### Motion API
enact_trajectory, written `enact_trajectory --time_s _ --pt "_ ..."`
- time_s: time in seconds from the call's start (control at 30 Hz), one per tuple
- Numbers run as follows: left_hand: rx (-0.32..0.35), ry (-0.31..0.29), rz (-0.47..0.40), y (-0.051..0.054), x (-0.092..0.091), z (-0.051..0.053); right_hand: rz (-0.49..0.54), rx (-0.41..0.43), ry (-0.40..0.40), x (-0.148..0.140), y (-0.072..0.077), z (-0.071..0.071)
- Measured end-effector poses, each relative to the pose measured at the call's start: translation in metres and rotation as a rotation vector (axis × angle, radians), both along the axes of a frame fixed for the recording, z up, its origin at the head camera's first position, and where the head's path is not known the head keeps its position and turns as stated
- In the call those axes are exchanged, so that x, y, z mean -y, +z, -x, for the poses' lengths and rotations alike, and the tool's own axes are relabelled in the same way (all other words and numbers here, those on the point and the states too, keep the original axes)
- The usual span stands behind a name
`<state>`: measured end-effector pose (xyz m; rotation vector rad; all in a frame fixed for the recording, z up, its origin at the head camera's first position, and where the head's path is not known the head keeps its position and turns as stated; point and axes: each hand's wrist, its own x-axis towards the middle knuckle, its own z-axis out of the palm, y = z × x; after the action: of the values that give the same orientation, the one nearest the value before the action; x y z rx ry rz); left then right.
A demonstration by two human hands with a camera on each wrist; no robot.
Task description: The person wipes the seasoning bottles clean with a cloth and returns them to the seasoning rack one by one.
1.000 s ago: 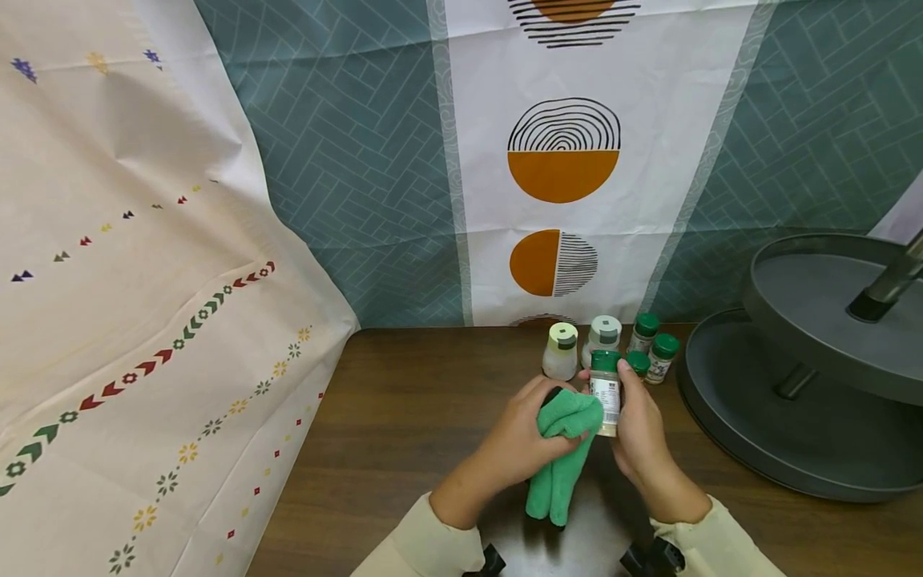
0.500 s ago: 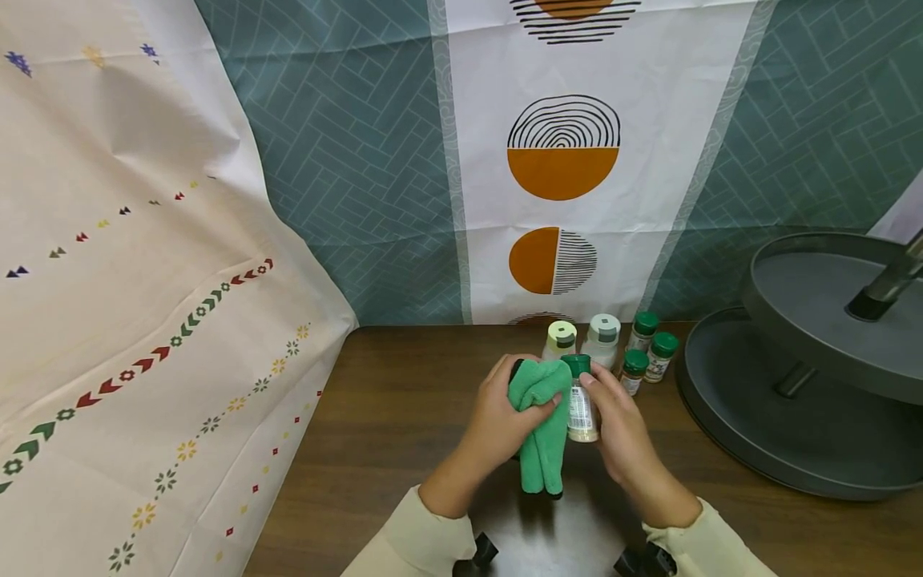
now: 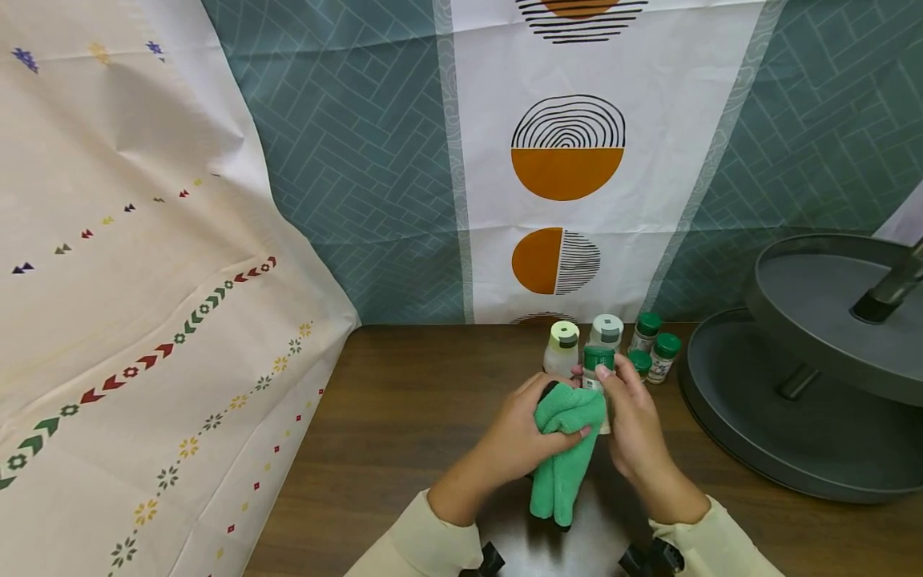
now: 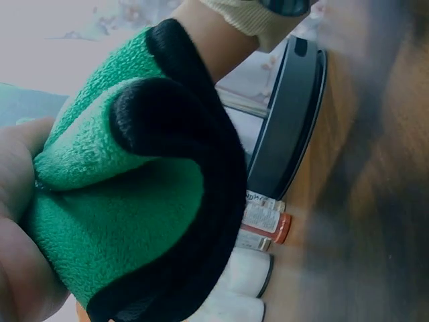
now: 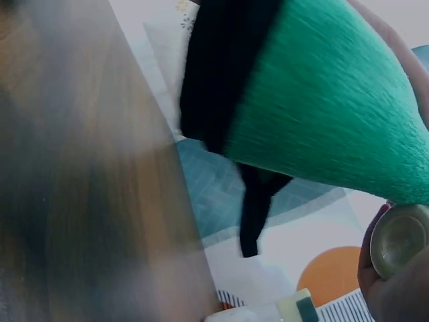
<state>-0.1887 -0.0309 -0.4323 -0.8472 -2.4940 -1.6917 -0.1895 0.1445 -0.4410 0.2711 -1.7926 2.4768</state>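
1. Pinching black-edged green terry cloth [image 3: 566, 453] in its fingers: the left hand [image 3: 515, 429], above a brown wooden table [image 3: 404, 401].
2. Right hand [image 3: 638, 429]: fingers gripping a green-capped clear jar [image 3: 594, 363].
3. Behind: teal-and-white patterned fabric [image 3: 346, 144].

Head: from above, forward and down over the wooden surface [image 3: 404, 417] to the patterned backdrop [image 3: 360, 160]; widest, with left hand [image 3: 519, 433] and right hand [image 3: 638, 433] low centre.
Left wrist: very near the green cloth [image 4: 134, 221], turned sideways, facing past it toward the tiered stand [image 4: 285, 121].
Right wrist: close, tilted, facing the backdrop and the bottle [image 5: 400, 241] from its base.
Head and left wrist: share the stand.
All three: share cloth and surface.
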Motion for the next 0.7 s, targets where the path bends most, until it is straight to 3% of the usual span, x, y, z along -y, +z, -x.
enact_trajectory --time_s 0.2,0.33,0.57,0.7 --pt "-0.015 -0.038 0.06 -0.0034 -0.0036 -0.0015 0.023 0.006 0.029 -0.004 0.0009 0.0013" --pt "-0.011 0.005 0.024 -0.0033 -0.0033 -0.0009 0.011 0.013 0.067 -0.0038 -0.0002 0.0012" --pt "-0.011 0.106 -0.07 -0.0017 -0.0007 0.0012 -0.092 0.155 0.077 0.0021 0.0014 -0.0027" --pt "0.005 0.155 -0.139 -0.0002 0.0024 0.0029 -0.14 0.157 0.099 0.004 0.0021 -0.0033"
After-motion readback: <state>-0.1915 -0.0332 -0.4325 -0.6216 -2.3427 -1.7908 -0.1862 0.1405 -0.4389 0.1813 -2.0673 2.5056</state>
